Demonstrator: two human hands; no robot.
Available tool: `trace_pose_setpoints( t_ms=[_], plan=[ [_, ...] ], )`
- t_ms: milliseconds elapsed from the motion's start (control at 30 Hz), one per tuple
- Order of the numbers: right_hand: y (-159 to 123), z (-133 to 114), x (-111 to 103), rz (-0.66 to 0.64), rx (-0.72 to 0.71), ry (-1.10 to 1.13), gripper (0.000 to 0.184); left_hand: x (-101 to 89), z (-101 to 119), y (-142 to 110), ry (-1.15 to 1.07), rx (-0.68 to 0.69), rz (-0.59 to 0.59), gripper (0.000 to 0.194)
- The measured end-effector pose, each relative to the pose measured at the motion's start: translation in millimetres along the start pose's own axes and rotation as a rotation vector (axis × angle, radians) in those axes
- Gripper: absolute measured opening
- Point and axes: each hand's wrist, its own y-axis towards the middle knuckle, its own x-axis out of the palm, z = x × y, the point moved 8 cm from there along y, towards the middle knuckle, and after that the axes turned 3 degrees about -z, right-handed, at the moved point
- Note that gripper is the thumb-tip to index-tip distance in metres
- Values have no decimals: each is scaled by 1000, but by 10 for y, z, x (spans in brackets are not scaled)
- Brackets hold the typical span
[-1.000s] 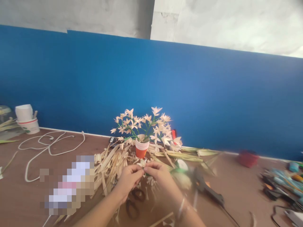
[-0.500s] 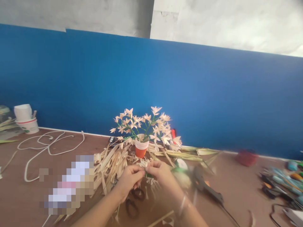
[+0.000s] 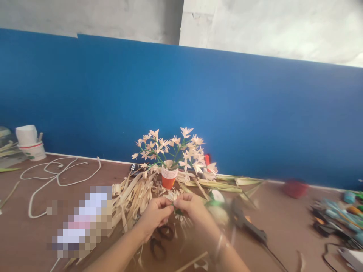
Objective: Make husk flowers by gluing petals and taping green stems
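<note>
My left hand and my right hand meet above the table, fingertips pinched together. Between them is a small pale craft flower, its petals sticking up past the fingers. A bit of green, perhaps tape, shows under the right fingers. Just behind the hands stands an orange-and-white paper cup holding green-stemmed pale flowers. Dark-handled scissors lie below my left hand, partly covered by it. To the right of my right hand sits a blurred round green-and-white item.
Dried husk strips are heaped left of the cup. A black glue gun with its cord lies at right, near blue and orange tools. A white cable, a pixelated object and white cups are at left.
Both hands stay almost in place, pinching the flower. Slightly more green shows beneath the right fingers. The view has shifted very little.
</note>
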Motion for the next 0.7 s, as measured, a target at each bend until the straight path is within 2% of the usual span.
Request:
trace_pose_setpoints(
  t_ms=[233,400,567,700],
  plan=[
    [47,52,-48,92,-40,-22,12,-60,-22,-11,98,-30,129,24],
    [63,76,-69,102,-27,-26,11,15,7,-41,71,-37,89,17],
    [64,94,-74,118,-24,-15,9,-30,-24,-22,131,-53,129,18],
    [82,148,-47,68,19,13,11,-23,-49,-11,63,-44,94,18]
  ],
)
